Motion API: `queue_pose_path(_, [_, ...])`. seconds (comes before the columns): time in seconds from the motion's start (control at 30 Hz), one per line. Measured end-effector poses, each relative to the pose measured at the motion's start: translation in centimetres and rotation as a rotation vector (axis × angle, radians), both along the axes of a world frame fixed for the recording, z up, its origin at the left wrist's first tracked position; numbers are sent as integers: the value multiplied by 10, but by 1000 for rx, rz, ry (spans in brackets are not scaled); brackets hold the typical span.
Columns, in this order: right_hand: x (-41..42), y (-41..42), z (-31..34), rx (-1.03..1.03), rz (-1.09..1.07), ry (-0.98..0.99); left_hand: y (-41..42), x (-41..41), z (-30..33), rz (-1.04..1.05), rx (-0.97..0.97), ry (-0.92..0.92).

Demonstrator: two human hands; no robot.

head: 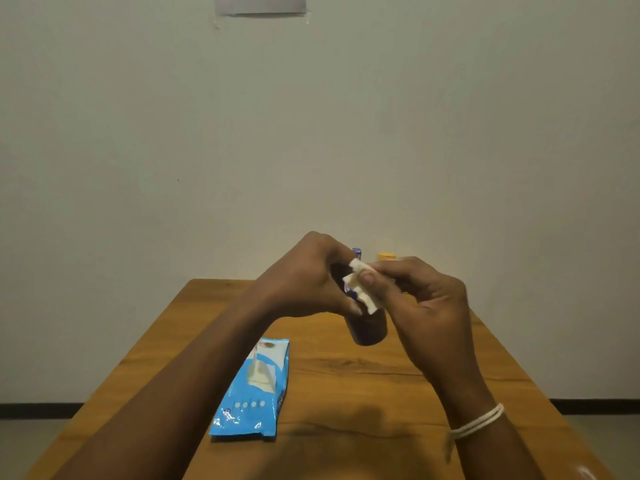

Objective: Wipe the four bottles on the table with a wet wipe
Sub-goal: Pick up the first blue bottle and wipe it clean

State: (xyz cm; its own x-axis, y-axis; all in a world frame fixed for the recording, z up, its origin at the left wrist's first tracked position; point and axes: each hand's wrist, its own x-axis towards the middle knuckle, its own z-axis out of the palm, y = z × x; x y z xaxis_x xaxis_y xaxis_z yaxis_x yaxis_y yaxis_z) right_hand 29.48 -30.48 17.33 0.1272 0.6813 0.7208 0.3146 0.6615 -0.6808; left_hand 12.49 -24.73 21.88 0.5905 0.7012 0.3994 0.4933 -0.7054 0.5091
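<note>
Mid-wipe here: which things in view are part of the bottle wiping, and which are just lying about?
Part of the job:
dark bottle, gripped by the left hand
wet wipe, pinched by the right hand
blue wipe pack
yellow cap and blue-capped top behind the hands, probably other bottles

Lying about:
paper on the wall

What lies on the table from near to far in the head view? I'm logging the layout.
Blue wipes pack → dark bottle held up in the left hand, with the right hand pressing the wet wipe on it → yellow cap at the far edge.
</note>
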Motion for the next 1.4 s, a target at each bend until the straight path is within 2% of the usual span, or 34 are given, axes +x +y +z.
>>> queue_pose_path(0.07, [-8, 2, 2, 57, -70, -201, -1, 5, 0, 26, 60, 29])
queue_pose_path(0.17, [-6, 2, 3, 61, -40, -317, -5, 2, 0, 38, 71, 46])
queue_pose_path(0.27, [9, 0, 8, 33, 51, -298, -10, -3, 0, 37, 60, 46])
queue_pose_path(0.4, [-3, 1, 6, 50, 22, -217, -9, -3, 3, 12, 35, 6])
queue_pose_path(0.57, [-1, 0, -2, 127, 23, -265, -6, -16, 9, 49, 19, -16])
queue_pose_path(0.8, [-9, -3, -8, 104, 55, -165, -4, -26, 13, 3, -62, -90])
queue_pose_path(1.03, [11, -13, -56, 0, 122, -142, -11, -52, 12, -167, -217, -372])
queue_pose_path(1.1, [9, -15, -65, -17, 176, -101, -12, -51, 13, -174, -235, -385])
queue_pose_path(1.3, [2, -7, -16, -230, 390, 353, -9, -42, 22, -203, -263, -342])
queue_pose_path(1.4, [-4, 0, 10, -214, 440, 235, -6, -38, 18, -206, -274, -316])
